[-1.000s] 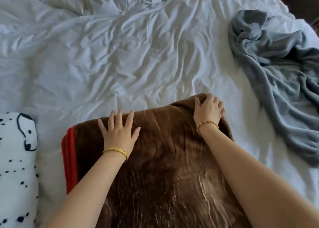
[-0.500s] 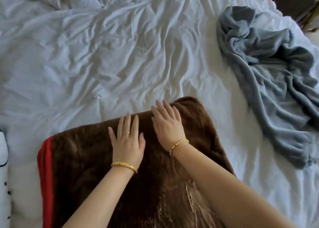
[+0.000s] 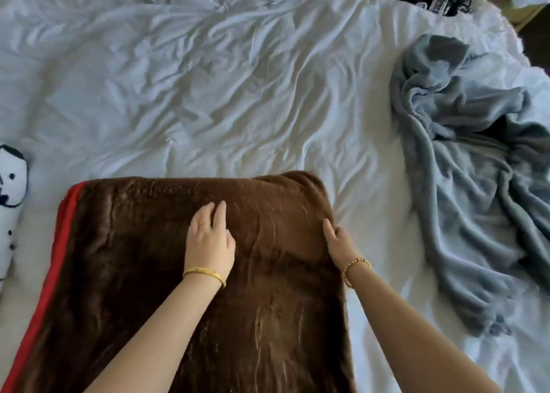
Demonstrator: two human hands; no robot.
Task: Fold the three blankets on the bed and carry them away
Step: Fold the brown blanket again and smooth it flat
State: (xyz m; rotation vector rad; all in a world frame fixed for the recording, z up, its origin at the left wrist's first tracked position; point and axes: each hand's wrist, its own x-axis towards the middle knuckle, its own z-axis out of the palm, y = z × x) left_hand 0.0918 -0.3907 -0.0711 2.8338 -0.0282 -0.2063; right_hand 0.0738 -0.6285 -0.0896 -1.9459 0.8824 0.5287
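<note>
A: Where do the hands sit?

B: Both on the folded brown plush blanket with the red edge (image 3: 143,273), which lies on the near part of the white wrinkled bed sheet (image 3: 208,94). The left hand (image 3: 209,240) rests palm down on the top of the blanket, a little past its middle, fingers straight and close together, pointing toward the far fold. A gold bangle (image 3: 204,274) rings that wrist, and there is a thin ring on one finger.

A: And the other one?

B: The right hand (image 3: 337,242) is at the blanket's right edge, near the far right corner. The thumb lies on top of the plush; the fingers curl down over the side, so it grips the edge. A beaded gold bracelet (image 3: 354,269) sits on its wrist.

A: How do the arms come in?

B: Both forearms are bare and reach forward from the bottom of the view, the left one crossing over the blanket, the right one running just beside its right edge over the sheet.

A: The other blankets?

B: A grey fleece blanket (image 3: 476,169) lies crumpled and unfolded at the right side of the bed, well apart from the brown one. At the left edge of the view sits a white blanket with black dots and a drawn dog face (image 3: 10,199), only partly in view, near the brown blanket's red edge but not touching it.
</note>
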